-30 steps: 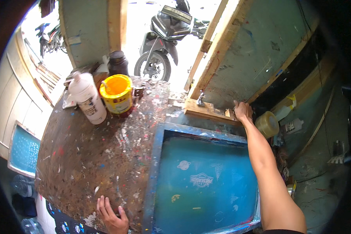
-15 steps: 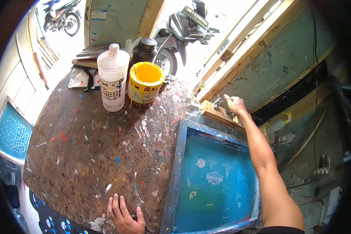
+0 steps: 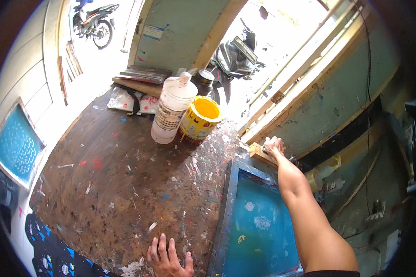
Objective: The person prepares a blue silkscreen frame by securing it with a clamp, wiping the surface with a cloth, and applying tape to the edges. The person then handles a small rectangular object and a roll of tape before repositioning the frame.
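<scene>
Two hands: left (image 3: 169,260) splayed near screen (image 3: 258,233); right (image 3: 275,146), beyond it, curled at wooden block (image 3: 260,154), grip unclear.

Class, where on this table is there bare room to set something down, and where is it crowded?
Bare: the stained middle of the table, between the bottle, the left hand and the framed screen. Crowded: the far end, where the bottle, bucket, jar and bag bunch together.
</scene>
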`<act>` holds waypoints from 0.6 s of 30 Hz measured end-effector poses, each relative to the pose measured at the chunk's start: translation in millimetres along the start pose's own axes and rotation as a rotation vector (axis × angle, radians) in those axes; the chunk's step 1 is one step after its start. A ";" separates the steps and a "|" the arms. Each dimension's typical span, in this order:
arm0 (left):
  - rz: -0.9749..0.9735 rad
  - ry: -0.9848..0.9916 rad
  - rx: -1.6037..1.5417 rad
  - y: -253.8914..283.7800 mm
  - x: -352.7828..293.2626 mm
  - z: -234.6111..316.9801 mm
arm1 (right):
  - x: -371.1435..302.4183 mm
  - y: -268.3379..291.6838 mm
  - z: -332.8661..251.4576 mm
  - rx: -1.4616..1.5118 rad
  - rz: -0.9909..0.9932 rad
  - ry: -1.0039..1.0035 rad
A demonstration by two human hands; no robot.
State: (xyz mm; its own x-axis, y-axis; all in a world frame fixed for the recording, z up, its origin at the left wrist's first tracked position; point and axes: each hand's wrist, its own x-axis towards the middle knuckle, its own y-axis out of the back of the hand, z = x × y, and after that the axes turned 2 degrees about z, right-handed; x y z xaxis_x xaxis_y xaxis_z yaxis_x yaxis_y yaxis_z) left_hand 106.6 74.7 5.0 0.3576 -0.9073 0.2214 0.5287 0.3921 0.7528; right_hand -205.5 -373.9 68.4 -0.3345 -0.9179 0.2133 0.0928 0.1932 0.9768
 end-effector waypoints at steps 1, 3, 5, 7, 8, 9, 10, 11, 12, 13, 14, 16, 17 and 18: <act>-0.020 0.011 -0.009 -0.9 -0.7 -1.1 | -0.6 -1.9 -0.8 -0.027 0.014 -0.008; 0.002 -0.010 0.015 -2.9 -1.7 -2.0 | -0.9 -6.9 -0.3 -0.006 0.040 -0.016; -0.027 -0.005 0.030 -4.0 -1.6 -0.8 | -0.2 -11.6 2.8 0.026 0.060 -0.034; -0.089 0.035 0.031 -5.4 -0.5 2.7 | 2.1 -14.9 6.0 0.043 0.035 -0.038; -0.092 0.038 0.042 -5.6 -0.5 4.2 | 3.7 -15.4 7.8 0.045 0.025 -0.063; -0.088 0.040 0.055 -6.2 -0.4 5.3 | 5.3 -15.6 8.8 0.081 -0.002 -0.055; -0.083 0.040 0.071 -7.2 -0.4 6.0 | 6.9 -14.1 10.7 0.143 -0.046 -0.065; -0.066 0.024 0.077 -8.7 -1.0 6.5 | 5.7 -12.2 15.6 0.214 -0.017 -0.032; -0.035 0.000 0.115 -10.3 -1.5 5.9 | 4.6 -7.7 22.7 0.271 -0.078 0.007; -0.014 -0.023 0.152 -13.0 -2.0 4.6 | -1.4 -2.8 35.5 0.278 -0.078 0.111; 0.009 -0.049 0.189 -15.3 -3.8 3.6 | -9.1 2.6 49.0 0.214 -0.092 0.220; -0.030 -0.035 0.185 -19.5 -4.7 0.0 | -41.3 19.2 106.1 0.354 -0.309 0.327; -0.021 -0.061 0.186 -20.6 -5.5 -1.2 | -67.2 26.7 144.9 0.339 -0.223 0.398; -0.001 -0.061 0.178 -21.7 -6.3 -1.1 | -93.0 35.7 186.1 0.383 -0.095 0.570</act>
State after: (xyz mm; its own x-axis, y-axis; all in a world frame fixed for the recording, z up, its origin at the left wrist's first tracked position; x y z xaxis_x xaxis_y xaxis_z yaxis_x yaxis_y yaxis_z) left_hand 93.7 72.1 -13.5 0.3072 -0.9172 0.2537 0.3826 0.3632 0.8495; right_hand -345.6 -217.2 87.2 0.2302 -0.9553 0.1853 -0.2854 0.1158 0.9514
